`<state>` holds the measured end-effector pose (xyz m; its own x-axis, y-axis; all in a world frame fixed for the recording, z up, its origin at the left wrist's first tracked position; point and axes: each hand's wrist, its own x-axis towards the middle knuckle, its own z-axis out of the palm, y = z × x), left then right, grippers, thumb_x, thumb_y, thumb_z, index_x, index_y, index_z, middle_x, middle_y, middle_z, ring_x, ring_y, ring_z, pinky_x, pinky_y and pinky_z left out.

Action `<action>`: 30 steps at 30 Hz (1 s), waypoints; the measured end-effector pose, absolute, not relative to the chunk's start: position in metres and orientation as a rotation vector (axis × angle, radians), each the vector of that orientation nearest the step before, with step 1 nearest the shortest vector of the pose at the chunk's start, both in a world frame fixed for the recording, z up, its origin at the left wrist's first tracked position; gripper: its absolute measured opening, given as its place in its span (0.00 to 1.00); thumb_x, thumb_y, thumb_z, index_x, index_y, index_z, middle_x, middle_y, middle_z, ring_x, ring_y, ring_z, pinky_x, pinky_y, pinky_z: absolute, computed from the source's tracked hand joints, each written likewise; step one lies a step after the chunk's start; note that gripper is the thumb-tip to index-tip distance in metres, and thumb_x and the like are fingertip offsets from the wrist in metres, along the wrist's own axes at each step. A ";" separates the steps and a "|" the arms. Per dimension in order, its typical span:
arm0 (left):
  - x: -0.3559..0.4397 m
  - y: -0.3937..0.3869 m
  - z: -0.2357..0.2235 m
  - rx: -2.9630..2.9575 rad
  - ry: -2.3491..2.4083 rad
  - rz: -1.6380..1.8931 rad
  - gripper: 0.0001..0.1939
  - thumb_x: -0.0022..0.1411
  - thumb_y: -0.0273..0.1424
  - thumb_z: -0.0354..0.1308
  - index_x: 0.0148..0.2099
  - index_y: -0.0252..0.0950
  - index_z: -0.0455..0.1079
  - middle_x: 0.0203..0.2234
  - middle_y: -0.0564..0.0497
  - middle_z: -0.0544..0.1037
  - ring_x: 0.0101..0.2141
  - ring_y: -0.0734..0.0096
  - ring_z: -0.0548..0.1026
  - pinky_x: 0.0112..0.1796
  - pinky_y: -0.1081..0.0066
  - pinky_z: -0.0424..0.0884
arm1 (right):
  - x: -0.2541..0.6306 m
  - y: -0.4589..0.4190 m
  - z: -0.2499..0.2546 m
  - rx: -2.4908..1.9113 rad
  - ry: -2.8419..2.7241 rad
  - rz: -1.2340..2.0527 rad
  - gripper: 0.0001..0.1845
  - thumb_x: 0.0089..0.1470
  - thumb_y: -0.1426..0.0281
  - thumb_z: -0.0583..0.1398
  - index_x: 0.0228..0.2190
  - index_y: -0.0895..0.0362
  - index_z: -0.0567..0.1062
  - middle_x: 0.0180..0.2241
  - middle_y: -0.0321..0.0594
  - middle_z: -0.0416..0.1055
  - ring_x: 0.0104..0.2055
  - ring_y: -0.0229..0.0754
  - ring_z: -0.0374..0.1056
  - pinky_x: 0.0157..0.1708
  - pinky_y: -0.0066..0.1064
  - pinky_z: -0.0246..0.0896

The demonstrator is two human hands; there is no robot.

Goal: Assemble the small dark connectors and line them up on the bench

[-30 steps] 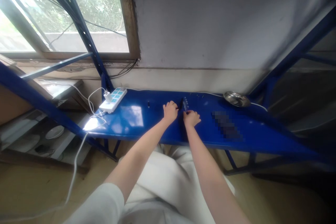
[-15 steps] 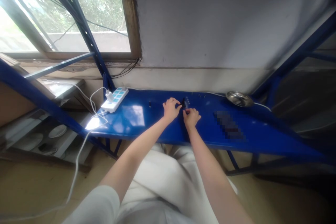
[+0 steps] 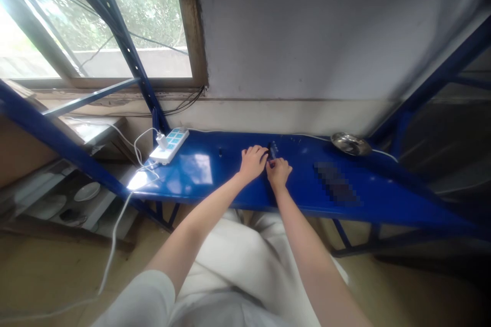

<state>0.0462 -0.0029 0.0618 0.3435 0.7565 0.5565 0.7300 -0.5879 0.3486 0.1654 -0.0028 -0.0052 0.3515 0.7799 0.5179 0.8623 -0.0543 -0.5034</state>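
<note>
Just above the blue table (image 3: 238,138), my left hand (image 3: 252,163) and my right hand (image 3: 279,171) meet almost fingertip to fingertip. My right hand is closed in a pinch at the near end of a small dark item with clear, bumpy parts (image 3: 273,150); its kind is too small to tell. The fingers of my left hand are bent and drawn together at the left side of that item. Whatever lies between its fingertips is hidden. A tiny dark cylindrical piece (image 3: 220,153) stands on the table to the left of my hands.
A white power strip (image 3: 171,146) with a plug and cord lies at the table's left end. Several tiny pieces (image 3: 295,139) are scattered near the back edge. A shiny metal bowl (image 3: 351,143) sits at the back right, and a pixelated dark flat object (image 3: 337,184) in front of it.
The gap between my left thumb and fingers has narrowed, and the left fingertips have come closer to my right hand. My right hand stays at the small item.
</note>
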 end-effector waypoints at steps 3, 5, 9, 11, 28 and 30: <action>0.048 -0.005 0.057 2.620 1.386 1.058 0.17 0.66 0.32 0.39 0.53 0.39 0.63 0.45 0.48 0.71 0.43 0.67 0.66 0.42 0.65 0.57 | 0.166 -0.003 -0.005 -1.828 -1.421 -0.131 0.10 0.51 0.67 0.54 0.23 0.59 0.69 0.30 0.43 0.69 0.36 0.45 0.59 0.35 0.34 0.44; 0.048 -0.006 0.053 2.664 1.373 1.026 0.19 0.66 0.32 0.38 0.55 0.39 0.61 0.45 0.47 0.71 0.43 0.67 0.66 0.42 0.65 0.58 | 0.166 -0.003 -0.005 -1.827 -1.414 -0.123 0.11 0.52 0.66 0.53 0.23 0.59 0.68 0.29 0.43 0.68 0.36 0.45 0.59 0.35 0.34 0.44; 0.046 -0.006 0.044 2.731 1.331 0.921 0.19 0.66 0.31 0.38 0.54 0.38 0.63 0.45 0.46 0.70 0.43 0.67 0.66 0.42 0.66 0.59 | 0.167 -0.003 -0.005 -1.820 -1.439 -0.118 0.11 0.52 0.66 0.53 0.24 0.59 0.69 0.30 0.44 0.69 0.36 0.46 0.59 0.35 0.34 0.45; 0.045 -0.005 0.042 2.705 1.326 0.901 0.18 0.65 0.31 0.39 0.53 0.38 0.64 0.44 0.46 0.70 0.42 0.67 0.66 0.41 0.66 0.60 | 0.167 -0.004 -0.005 -1.821 -1.473 -0.121 0.11 0.52 0.66 0.53 0.25 0.59 0.70 0.31 0.45 0.69 0.37 0.46 0.59 0.35 0.34 0.45; 0.033 0.002 0.024 2.017 1.263 1.166 0.14 0.59 0.31 0.51 0.47 0.38 0.70 0.35 0.49 0.75 0.35 0.71 0.71 0.41 0.69 0.67 | 0.165 -0.005 -0.002 -1.871 -1.593 -0.082 0.10 0.54 0.67 0.53 0.29 0.59 0.71 0.34 0.46 0.70 0.38 0.47 0.59 0.35 0.33 0.46; 0.018 -0.004 0.020 1.856 1.299 1.289 0.13 0.60 0.32 0.51 0.45 0.35 0.71 0.35 0.47 0.75 0.34 0.71 0.72 0.40 0.69 0.67 | 0.164 -0.006 0.000 -1.836 -1.582 -0.053 0.10 0.55 0.67 0.53 0.29 0.59 0.70 0.34 0.46 0.70 0.38 0.47 0.60 0.35 0.34 0.48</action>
